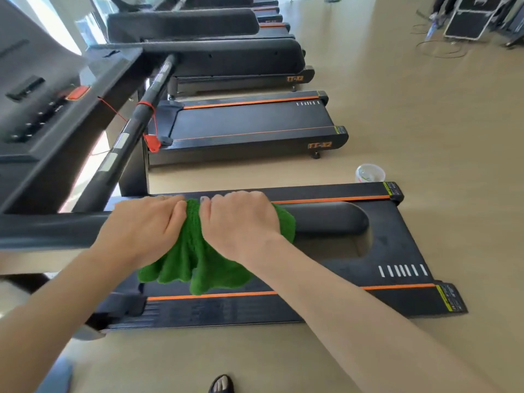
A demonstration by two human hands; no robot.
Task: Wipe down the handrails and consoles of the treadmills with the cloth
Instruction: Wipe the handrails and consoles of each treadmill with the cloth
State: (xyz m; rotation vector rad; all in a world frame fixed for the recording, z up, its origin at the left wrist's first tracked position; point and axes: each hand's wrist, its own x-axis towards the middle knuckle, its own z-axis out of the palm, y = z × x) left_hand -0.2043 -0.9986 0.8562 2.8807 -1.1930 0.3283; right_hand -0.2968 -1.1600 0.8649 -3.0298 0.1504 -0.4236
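Observation:
A green cloth (195, 265) is draped over the near treadmill's black handrail (326, 219), its loose folds hanging below. My left hand (144, 225) and my right hand (241, 222) sit side by side on top of the rail. Both grip the cloth around the rail, fingers curled over the far side. The bare rail end sticks out to the right of my right hand. The console (42, 109) with its buttons and a red safety key (78, 92) is at the upper left. A second handrail (127, 131) runs diagonally from it.
Several more treadmills (249, 123) line up beyond this one. A clear plastic cup (370, 173) stands on the beige floor by the deck's far corner. Black cases and cables (465, 21) lie at the top right. My foot (222, 384) shows at the bottom.

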